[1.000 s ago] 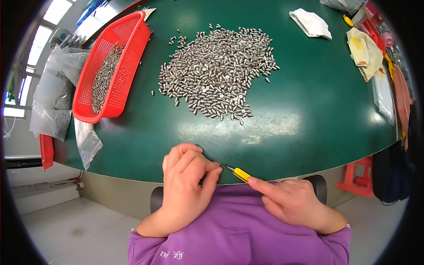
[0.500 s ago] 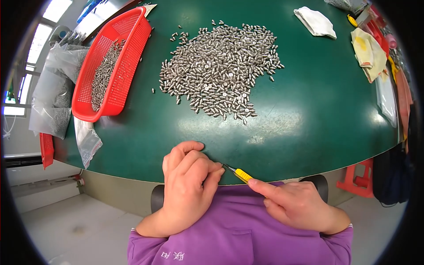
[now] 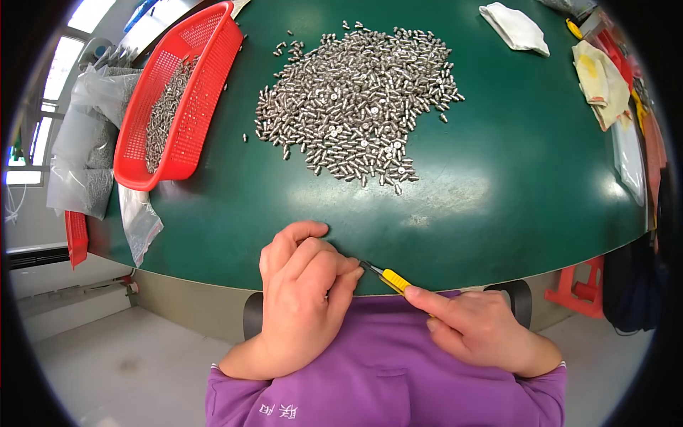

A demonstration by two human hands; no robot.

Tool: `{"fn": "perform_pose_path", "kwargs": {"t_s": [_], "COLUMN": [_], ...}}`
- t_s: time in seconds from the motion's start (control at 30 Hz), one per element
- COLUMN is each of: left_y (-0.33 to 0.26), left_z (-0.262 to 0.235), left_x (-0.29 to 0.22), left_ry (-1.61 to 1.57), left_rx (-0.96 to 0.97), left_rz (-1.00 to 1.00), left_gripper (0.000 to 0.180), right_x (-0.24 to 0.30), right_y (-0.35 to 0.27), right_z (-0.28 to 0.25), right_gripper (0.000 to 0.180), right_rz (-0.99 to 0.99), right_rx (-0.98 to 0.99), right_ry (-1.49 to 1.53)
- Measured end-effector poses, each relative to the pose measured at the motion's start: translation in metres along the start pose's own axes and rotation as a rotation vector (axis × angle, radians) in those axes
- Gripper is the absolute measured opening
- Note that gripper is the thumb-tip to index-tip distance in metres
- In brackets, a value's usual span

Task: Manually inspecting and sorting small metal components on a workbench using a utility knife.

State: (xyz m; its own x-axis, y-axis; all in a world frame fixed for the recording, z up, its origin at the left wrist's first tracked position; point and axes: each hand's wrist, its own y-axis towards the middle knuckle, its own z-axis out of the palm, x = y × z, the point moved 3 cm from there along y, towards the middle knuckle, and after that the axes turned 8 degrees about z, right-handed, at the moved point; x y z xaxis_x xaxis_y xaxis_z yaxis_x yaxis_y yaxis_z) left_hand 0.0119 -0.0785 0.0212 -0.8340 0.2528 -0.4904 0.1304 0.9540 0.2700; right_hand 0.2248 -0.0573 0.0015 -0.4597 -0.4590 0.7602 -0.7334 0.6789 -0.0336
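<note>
Near the front edge of the green table, my left hand [image 3: 302, 288] is closed in a pinch of thumb and forefinger. Whatever it pinches is too small and covered to make out. My right hand [image 3: 487, 324] grips a slim yellow utility knife [image 3: 395, 279], its forefinger stretched along the handle. The knife's thin dark tip points left and meets the left fingertips. Beyond both hands lies a broad heap of small silver metal fittings [image 3: 356, 99], with a few strays around its edges.
A red perforated basket [image 3: 199, 117] holding more fittings stands at the left, beside clear plastic bags [image 3: 85, 142]. A white cloth [image 3: 516, 27] lies at the far right, with a yellowish glove [image 3: 600, 78] near it. A red stool [image 3: 580, 288] stands below the table's right edge.
The view has shifted slightly, so the heap and basket sit a little higher. Both hands keep almost the same pose, the knife tip still at the left fingertips.
</note>
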Motion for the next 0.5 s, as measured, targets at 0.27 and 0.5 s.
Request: {"fn": "perform_pose_path", "kwargs": {"t_s": [0.27,0.5], "left_y": [0.000,-0.003], "left_z": [0.000,0.000], "left_x": [-0.001,-0.002], "left_ry": [0.007,0.008], "left_rx": [0.008,-0.004], "left_rz": [0.009,-0.004], "left_gripper": [0.017,0.017], "right_x": [0.005,0.010], "right_y": [0.006,0.001], "right_z": [-0.010,-0.005], "right_gripper": [0.051,0.051], "right_rz": [0.019,0.040], "right_rx": [0.006,0.010], "right_ry": [0.061,-0.025]}}
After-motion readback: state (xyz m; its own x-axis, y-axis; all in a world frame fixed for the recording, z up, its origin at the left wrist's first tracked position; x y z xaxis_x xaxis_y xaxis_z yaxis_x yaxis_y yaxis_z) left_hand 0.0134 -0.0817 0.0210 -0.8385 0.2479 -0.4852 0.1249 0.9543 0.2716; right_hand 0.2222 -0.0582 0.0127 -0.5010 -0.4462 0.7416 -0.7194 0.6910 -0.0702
